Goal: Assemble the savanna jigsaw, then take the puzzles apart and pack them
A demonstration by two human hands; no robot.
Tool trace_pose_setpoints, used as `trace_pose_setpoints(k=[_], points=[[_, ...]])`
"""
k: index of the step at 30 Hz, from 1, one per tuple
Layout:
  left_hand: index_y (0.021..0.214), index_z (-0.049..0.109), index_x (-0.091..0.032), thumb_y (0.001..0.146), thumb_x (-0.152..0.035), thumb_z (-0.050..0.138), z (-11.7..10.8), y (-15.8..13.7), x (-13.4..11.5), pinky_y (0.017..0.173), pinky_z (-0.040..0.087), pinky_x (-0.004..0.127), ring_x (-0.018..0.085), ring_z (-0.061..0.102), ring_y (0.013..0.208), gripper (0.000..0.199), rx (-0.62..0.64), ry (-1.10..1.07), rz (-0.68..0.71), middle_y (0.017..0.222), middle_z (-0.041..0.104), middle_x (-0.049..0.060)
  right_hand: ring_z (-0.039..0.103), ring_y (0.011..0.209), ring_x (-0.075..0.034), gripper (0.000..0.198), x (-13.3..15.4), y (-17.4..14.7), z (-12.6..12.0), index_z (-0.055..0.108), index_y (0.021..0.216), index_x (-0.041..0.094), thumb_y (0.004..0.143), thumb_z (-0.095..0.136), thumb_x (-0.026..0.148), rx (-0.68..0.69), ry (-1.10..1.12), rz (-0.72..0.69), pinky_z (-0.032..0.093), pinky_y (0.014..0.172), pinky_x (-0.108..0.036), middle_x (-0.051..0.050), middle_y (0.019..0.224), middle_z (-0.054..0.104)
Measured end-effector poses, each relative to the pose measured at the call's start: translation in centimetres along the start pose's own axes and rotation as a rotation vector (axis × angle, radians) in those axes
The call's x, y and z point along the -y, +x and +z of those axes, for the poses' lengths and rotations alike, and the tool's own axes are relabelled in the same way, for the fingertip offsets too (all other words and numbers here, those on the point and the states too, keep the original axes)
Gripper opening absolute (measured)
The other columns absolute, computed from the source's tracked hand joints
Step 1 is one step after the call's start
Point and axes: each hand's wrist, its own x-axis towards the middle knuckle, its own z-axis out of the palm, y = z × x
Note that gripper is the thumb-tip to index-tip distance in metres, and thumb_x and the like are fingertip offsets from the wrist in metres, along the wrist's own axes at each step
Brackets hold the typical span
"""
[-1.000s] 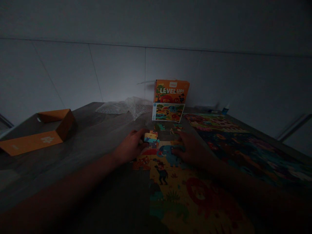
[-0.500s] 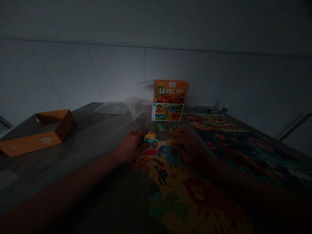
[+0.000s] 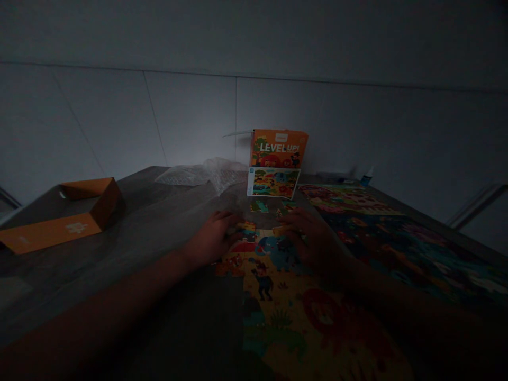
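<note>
My left hand [image 3: 212, 239] has its thumb and fingers closed at the left side of a puzzle piece [image 3: 248, 230], orange and blue, which lies low over the top edge of a partly joined jigsaw puzzle [image 3: 273, 312]. The puzzle shows an elephant, a camel, a lion and a crocodile. Across from it, my right hand [image 3: 307, 235] bends its fingers over a yellowish piece at the puzzle's upper edge, beside the elephant; its fingertips partly cover that piece. Loose pieces, one of them green [image 3: 259, 206], lie just beyond both hands.
An orange puzzle box [image 3: 278, 161] stands upright at the back, with clear bubble wrap [image 3: 204, 174] to its left. An open orange box tray [image 3: 51, 233] sits far left. Other joined puzzles [image 3: 397, 243] cover the right side, and a small bottle [image 3: 366, 177] stands behind them. The light is dim.
The piece at my left hand has come down and slightly right, from tilted up to lying flatter near the puzzle's top edge. My right hand has hardly moved.
</note>
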Motion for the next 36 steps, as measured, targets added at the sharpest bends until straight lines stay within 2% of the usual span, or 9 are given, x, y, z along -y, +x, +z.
trace_pose_setpoints(k=[5, 10, 14, 18, 22, 25, 28, 33, 36], points=[[0.115, 0.063, -0.017, 0.09, -0.022, 0.058, -0.4, 0.0, -0.6, 0.097, 0.046, 0.041, 0.025, 0.057, 0.11, 0.026, -0.03, -0.061, 0.091, 0.111, 0.068, 0.008, 0.061, 0.092, -0.02, 0.02, 0.5, 0.0, -0.2, 0.062, 0.105, 0.019, 0.093, 0.048, 0.011, -0.051, 0.021, -0.026, 0.053, 0.08, -0.036, -0.008, 0.098, 0.062], [0.121, 0.06, -0.02, 0.091, -0.028, 0.059, -0.7, -0.2, -1.2, 0.1, 0.045, 0.041, 0.023, 0.057, 0.113, 0.031, 0.022, -0.124, 0.178, 0.116, 0.066, 0.007, 0.062, 0.091, -0.02, 0.015, 0.6, 0.1, -0.3, 0.062, 0.101, 0.02, 0.093, 0.051, 0.015, -0.09, 0.087, 0.014, 0.053, 0.08, -0.036, -0.007, 0.094, 0.064], [0.13, 0.054, -0.018, 0.092, -0.038, 0.058, -0.4, -0.4, -1.2, 0.101, 0.045, 0.04, 0.024, 0.056, 0.115, 0.043, 0.086, -0.109, 0.16, 0.121, 0.063, 0.009, 0.062, 0.104, -0.025, 0.027, -0.2, -0.1, 0.4, 0.058, 0.115, 0.02, 0.088, 0.059, 0.02, 0.048, 0.075, 0.106, 0.052, 0.089, -0.044, -0.01, 0.11, 0.065], [0.132, 0.052, -0.016, 0.09, -0.046, 0.059, 0.0, -0.4, -0.9, 0.104, 0.043, 0.043, 0.028, 0.052, 0.121, 0.052, 0.069, -0.051, 0.092, 0.127, 0.06, 0.011, 0.06, 0.111, -0.028, 0.036, -1.0, -0.4, 1.0, 0.057, 0.124, 0.022, 0.088, 0.061, 0.024, 0.195, 0.07, 0.149, 0.049, 0.096, -0.051, -0.011, 0.117, 0.064], [0.135, 0.05, -0.015, 0.09, -0.045, 0.061, -0.2, -0.3, -0.9, 0.106, 0.042, 0.044, 0.028, 0.051, 0.123, 0.055, 0.053, -0.066, 0.107, 0.13, 0.058, 0.013, 0.056, 0.119, -0.027, 0.032, -0.7, -0.4, 0.8, 0.059, 0.122, 0.022, 0.091, 0.056, 0.02, 0.184, 0.084, 0.112, 0.046, 0.101, -0.05, -0.011, 0.122, 0.063], [0.137, 0.049, -0.021, 0.093, -0.037, 0.057, -0.5, -0.3, -1.6, 0.108, 0.041, 0.044, 0.026, 0.048, 0.129, 0.047, 0.044, -0.158, 0.224, 0.135, 0.057, 0.009, 0.06, 0.113, -0.023, 0.027, 0.3, -0.4, 0.5, 0.06, 0.119, 0.023, 0.094, 0.052, 0.019, 0.125, 0.146, 0.034, 0.049, 0.098, -0.044, -0.009, 0.117, 0.066], [0.125, 0.06, -0.024, 0.095, -0.029, 0.055, -0.5, -0.6, -2.5, 0.103, 0.046, 0.04, 0.023, 0.053, 0.124, 0.031, 0.053, -0.316, 0.29, 0.131, 0.061, 0.006, 0.064, 0.106, -0.022, 0.029, 1.6, -0.3, 0.5, 0.056, 0.121, 0.024, 0.093, 0.056, 0.023, 0.105, 0.23, 0.021, 0.053, 0.092, -0.039, -0.008, 0.113, 0.067], [0.098, 0.069, -0.019, 0.091, -0.021, 0.057, 0.0, -0.7, -2.9, 0.089, 0.053, 0.032, 0.019, 0.063, 0.103, 0.014, 0.005, -0.442, 0.158, 0.114, 0.066, 0.008, 0.062, 0.114, -0.027, 0.048, 1.9, -0.5, 0.9, 0.045, 0.134, 0.023, 0.088, 0.061, 0.029, 0.192, 0.308, 0.092, 0.052, 0.094, -0.043, -0.012, 0.129, 0.061], [0.1, 0.069, -0.02, 0.089, -0.02, 0.06, 0.1, -0.6, -2.5, 0.09, 0.052, 0.034, 0.019, 0.061, 0.103, 0.014, -0.006, -0.407, 0.116, 0.111, 0.067, 0.006, 0.061, 0.116, -0.028, 0.059, 1.3, -0.5, 0.9, 0.041, 0.138, 0.021, 0.084, 0.065, 0.027, 0.297, 0.274, 0.145, 0.052, 0.094, -0.044, -0.014, 0.133, 0.059]])
